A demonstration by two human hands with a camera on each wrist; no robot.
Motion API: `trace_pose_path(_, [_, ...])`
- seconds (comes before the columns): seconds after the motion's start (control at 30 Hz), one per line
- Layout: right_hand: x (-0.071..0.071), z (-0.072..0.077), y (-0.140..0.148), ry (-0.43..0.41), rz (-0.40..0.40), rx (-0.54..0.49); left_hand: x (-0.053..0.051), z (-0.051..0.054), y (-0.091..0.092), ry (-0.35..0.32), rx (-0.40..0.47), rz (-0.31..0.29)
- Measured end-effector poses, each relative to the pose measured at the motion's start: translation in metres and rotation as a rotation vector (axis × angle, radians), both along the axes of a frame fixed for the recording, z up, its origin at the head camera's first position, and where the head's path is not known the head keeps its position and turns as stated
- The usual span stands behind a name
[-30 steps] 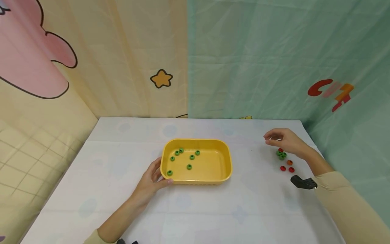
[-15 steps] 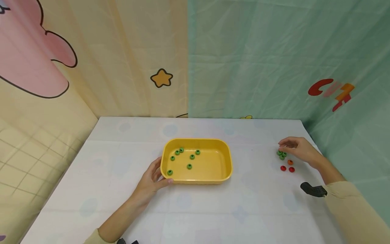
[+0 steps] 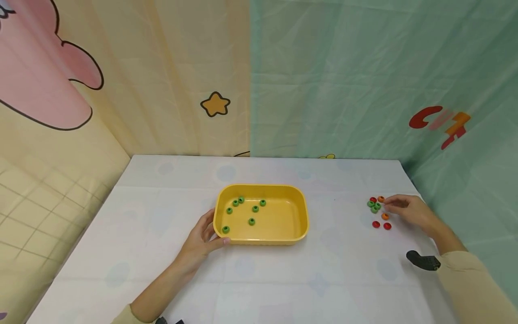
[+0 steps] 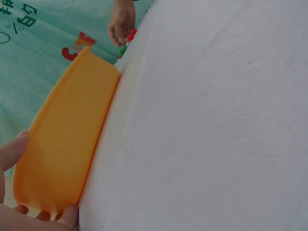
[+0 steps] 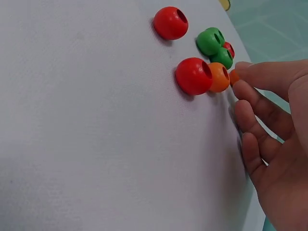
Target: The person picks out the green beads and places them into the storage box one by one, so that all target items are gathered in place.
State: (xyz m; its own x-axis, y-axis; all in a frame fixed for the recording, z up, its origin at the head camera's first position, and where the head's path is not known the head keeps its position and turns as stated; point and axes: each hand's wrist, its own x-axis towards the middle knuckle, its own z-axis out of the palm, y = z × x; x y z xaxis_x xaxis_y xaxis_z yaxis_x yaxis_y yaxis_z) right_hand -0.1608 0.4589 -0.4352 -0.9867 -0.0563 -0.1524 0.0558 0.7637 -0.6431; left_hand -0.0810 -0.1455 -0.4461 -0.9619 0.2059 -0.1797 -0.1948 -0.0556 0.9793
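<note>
A yellow rectangular tray (image 3: 283,222) with several green beads (image 3: 252,221) in its left and middle parts stands on the white-covered table. My left hand (image 3: 198,238) holds its left end, thumb at the front rim; the left wrist view shows the fingers (image 4: 70,216) around the tray's lower edge. At right, my right hand (image 3: 413,211) is beside a loose group of beads, its thumb and index finger close to an orange bead (image 3: 381,199). In the right wrist view that orange bead (image 5: 234,77) is partly hidden behind the fingertips. No bead shows held in this hand.
Green beads (image 3: 374,209) lie clustered at the right, with a red bead (image 3: 373,200) behind them. Another orange bead (image 3: 385,216) and two red beads (image 3: 387,226) are nearer me. Printed curtains (image 3: 323,90) border the table's back and sides.
My right hand has moved right and toward me, past the bead cluster, uncovering the red bead and the far orange bead. The left hand and tray have stayed put.
</note>
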Motion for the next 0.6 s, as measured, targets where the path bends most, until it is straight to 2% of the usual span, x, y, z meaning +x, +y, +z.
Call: trace_pose_path(0.6, [-0.007,-0.005,-0.014,-0.040,0.020,0.034,-0.001,-0.001,0.001,-0.016,0.012,0.008])
